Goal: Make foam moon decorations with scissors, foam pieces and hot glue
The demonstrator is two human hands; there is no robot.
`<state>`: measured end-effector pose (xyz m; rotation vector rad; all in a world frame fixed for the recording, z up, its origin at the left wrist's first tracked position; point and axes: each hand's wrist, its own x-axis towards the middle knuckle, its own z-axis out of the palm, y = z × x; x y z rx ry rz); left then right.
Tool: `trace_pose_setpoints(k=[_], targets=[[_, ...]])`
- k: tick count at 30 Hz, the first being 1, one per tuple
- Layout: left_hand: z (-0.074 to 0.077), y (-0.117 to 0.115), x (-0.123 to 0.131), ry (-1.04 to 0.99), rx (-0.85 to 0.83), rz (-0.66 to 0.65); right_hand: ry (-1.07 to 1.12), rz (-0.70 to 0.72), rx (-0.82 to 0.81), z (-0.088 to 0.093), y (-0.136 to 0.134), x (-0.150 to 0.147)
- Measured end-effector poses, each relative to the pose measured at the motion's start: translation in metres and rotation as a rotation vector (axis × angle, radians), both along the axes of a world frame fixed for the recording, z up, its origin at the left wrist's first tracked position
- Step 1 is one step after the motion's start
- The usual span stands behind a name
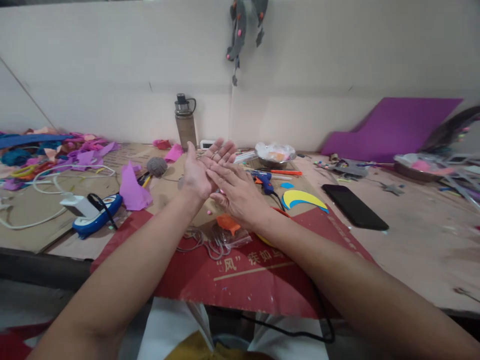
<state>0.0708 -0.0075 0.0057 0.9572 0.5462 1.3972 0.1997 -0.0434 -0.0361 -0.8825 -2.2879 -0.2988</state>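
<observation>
My left hand is raised over the cardboard with its palm up and fingers stretched out. Across its palm and fingers lies my right hand, palm down, fingers flat. A speck of pink shows near the right thumb; whether anything sits between the palms is hidden. Below the hands are an orange felt piece, a small pink ball, a clear plastic bag and grey cord. To the right lie a blue glue gun and a yellow and blue crescent.
Red-printed cardboard covers the table's front middle. Left are a blue power strip, purple felt, grey yarn and a bottle. Right are a black phone and purple sheet. A bowl stands behind.
</observation>
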Motion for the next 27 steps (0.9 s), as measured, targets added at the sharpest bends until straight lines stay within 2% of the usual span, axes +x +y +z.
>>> trace_pose_setpoints(k=[3,9,12,15,19,21,27], targets=[[0.001,-0.001,-0.0019,0.005,0.017,0.005,-0.012,-0.046,0.011,-0.0017,-0.0008,0.0024],[-0.0015,0.0006,-0.0043,-0.012,0.041,0.02,-0.075,0.024,-0.031,-0.0008,-0.007,-0.0031],[-0.0022,-0.002,-0.0002,0.022,0.022,-0.019,-0.067,-0.025,-0.04,-0.0006,-0.0049,-0.0024],[0.0012,-0.0028,-0.002,0.03,0.035,0.003,-0.065,-0.061,-0.037,-0.0028,-0.0037,0.0018],[0.0043,-0.0016,-0.0067,0.066,0.015,0.077,-0.092,0.016,-0.061,-0.0034,-0.0068,0.0011],[0.0029,-0.0023,-0.0045,0.09,-0.001,0.068,-0.095,0.031,-0.062,-0.0021,-0.0071,-0.0011],[-0.0004,-0.0014,-0.0028,0.043,0.036,0.006,-0.074,-0.07,-0.04,-0.0049,-0.0029,0.0024]])
